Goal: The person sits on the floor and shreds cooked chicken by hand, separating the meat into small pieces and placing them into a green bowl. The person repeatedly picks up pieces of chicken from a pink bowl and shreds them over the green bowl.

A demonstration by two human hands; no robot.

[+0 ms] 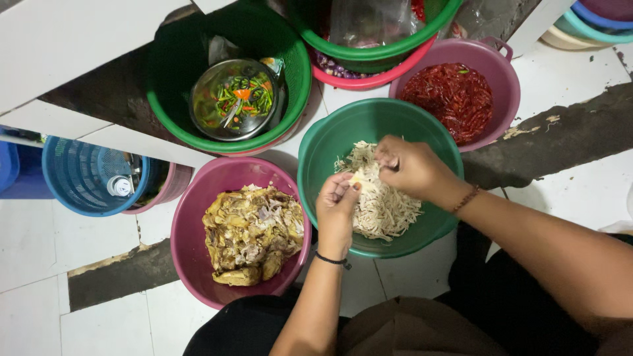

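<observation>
A clear plastic bag [370, 21] sits crumpled in the top green basin [422, 36].

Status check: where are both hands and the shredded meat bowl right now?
Left hand and right hand both pinching a pale meat piece over the green bowl. Shredded pile beneath. Pink bowl of cooked chicken alongside, nothing blocking.

— Where is this?

— A home or small food-stall kitchen, with the work done on the floor: plastic basins sit on white floor tiles [39, 264] with cracked dark gaps.

— What shows it?

— At centre, a green basin [316, 165] holds shredded white meat; lower left, a pink basin [191, 244] holds cooked chicken; upper right, red chillies [452, 99]; upper left, a steel bowl of cut chillies [234, 99].
</observation>
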